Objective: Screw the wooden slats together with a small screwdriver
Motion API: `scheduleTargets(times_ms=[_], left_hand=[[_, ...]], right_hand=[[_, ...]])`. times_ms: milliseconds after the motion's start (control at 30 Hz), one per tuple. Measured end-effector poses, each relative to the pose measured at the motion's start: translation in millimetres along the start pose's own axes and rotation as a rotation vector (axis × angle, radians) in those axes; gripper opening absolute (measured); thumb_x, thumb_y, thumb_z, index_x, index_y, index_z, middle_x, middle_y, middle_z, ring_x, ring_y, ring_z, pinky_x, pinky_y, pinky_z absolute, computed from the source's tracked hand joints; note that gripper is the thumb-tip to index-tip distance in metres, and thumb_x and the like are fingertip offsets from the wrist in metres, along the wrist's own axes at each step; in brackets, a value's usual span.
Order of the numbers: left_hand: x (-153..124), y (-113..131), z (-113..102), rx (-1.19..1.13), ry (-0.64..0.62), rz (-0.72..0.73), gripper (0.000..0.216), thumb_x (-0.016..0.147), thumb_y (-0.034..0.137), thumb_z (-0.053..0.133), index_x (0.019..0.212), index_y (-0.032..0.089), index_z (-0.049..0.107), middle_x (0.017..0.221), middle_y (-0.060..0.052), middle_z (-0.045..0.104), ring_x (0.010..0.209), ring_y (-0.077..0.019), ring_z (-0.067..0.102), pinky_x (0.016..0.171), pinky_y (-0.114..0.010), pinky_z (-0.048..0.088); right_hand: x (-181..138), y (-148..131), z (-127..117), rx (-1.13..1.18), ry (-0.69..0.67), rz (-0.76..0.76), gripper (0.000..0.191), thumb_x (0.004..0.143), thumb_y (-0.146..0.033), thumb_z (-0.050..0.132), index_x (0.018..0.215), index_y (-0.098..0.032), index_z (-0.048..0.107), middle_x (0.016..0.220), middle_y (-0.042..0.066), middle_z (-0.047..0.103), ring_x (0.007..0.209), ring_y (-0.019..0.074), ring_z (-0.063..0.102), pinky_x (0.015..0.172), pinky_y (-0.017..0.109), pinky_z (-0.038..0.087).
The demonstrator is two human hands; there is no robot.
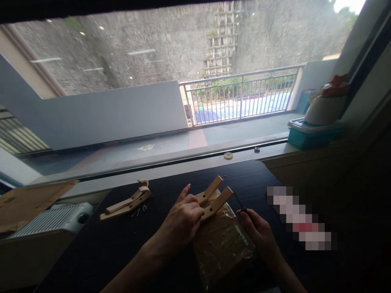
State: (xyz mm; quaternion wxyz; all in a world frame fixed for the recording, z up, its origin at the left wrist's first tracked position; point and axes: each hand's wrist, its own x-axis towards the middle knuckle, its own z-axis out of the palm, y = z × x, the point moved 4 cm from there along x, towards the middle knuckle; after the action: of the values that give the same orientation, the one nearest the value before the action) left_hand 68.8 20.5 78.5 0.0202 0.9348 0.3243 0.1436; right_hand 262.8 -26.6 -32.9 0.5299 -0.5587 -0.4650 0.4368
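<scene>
My left hand [186, 213] is closed around the lower part of a pale wooden piece [218, 203] with dark round holes, one finger lifted. A parallel wooden bar [210, 190] shows just behind it. Both rest over a brown package [224, 240] wrapped in shiny clear film or tape. My right hand [258, 228] grips a screwdriver [243, 209] by its dark handle. Its thin shaft reaches the upper end of the nearer wooden piece; the exact contact is too small to tell. To the left lie two similar curved wooden pieces [130, 203] beside several screws [139, 210].
The dark table [100, 244] stands against a windowsill [210, 159] with a tape roll [228, 156] and a small metallic object [257, 149]. A teal bin [311, 136] stands at the right. Left are a white ridged appliance [51, 221] and cardboard [33, 201]. A blurred-out item lies right.
</scene>
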Motion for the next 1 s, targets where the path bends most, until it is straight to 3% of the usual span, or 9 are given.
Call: scheduleTargets(times_ms=[633,733,833,1000], left_hand=[[-2,-2,2,-0.077,-0.018,-0.049,0.021,0.083,0.008,0.047,0.077,0.017,0.066,0.079,-0.004,0.065,0.091,-0.0158,0.059,0.111,-0.047,0.029],[-5,-4,2,-0.088,0.016,-0.083,0.021,0.08,0.006,0.048,0.084,0.017,0.065,0.083,-0.003,0.065,0.092,-0.0168,0.058,0.111,-0.051,0.026],[-7,-7,3,-0.116,0.047,-0.124,0.026,0.077,0.004,0.049,0.094,0.019,0.062,0.085,-0.002,0.063,0.092,-0.017,0.058,0.111,-0.055,0.023],[-9,-11,5,-0.135,0.097,-0.156,0.042,0.074,0.003,0.051,0.113,0.02,0.052,0.086,-0.001,0.062,0.09,-0.0164,0.06,0.112,-0.056,0.02]], right_hand=[[3,5,0,-0.056,0.009,-0.028,0.038,0.085,-0.051,0.049,0.091,-0.016,0.061,0.071,0.001,0.057,0.066,0.0148,0.05,0.057,0.024,0.04],[3,6,-9,0.021,0.081,-0.001,0.039,0.086,-0.052,0.047,0.102,-0.017,0.057,0.069,-0.001,0.054,0.062,0.014,0.05,0.054,0.024,0.039],[-2,-12,-24,0.006,0.141,0.009,0.038,0.09,-0.05,0.038,0.108,-0.019,0.051,0.068,-0.002,0.053,0.061,0.0142,0.051,0.053,0.025,0.04],[-14,-85,-18,-0.568,-0.233,-0.258,0.026,0.087,-0.039,0.049,0.104,-0.024,0.062,0.093,0.002,0.066,0.08,0.0165,0.06,0.069,0.027,0.044]])
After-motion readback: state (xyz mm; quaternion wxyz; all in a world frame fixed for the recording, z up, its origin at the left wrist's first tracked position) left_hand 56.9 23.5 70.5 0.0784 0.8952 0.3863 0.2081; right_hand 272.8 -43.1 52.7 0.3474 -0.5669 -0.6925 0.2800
